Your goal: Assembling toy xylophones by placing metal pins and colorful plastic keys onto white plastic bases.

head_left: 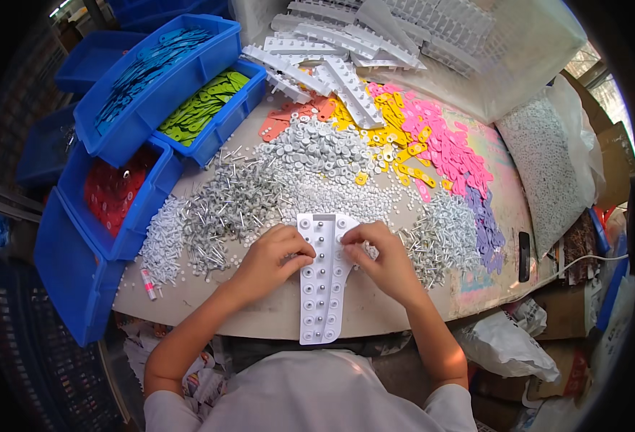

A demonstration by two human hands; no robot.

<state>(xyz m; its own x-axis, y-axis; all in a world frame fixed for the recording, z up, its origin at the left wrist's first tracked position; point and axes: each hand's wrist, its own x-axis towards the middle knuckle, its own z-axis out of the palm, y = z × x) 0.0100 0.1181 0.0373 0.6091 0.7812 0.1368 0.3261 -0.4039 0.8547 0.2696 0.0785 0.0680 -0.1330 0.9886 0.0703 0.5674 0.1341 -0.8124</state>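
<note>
In front of me, at the table's near edge, a long white plastic tray (322, 302) points toward my body. A middle row of silver pins runs along it, flanked by two columns of small round white caps. At its left edge my left hand (275, 261) is closed, with thumb and fingertips together over the left column. Closed too, my right hand (381, 258) has its thumb and forefinger at the right column's upper part. Whatever small piece either hand pinches is hidden by the fingers. Silver pins (224, 205) and tiny white pieces (332, 198) lie heaped beyond the tray.
Blue bins at the left hold blue (151, 72), green (206, 108) and red pieces (115, 194). Pink (443, 137), yellow (404, 147) and purple strips (481, 223) lie at the right. White trays (353, 90) are piled behind. A bulging clear bag (548, 158) leans at the right.
</note>
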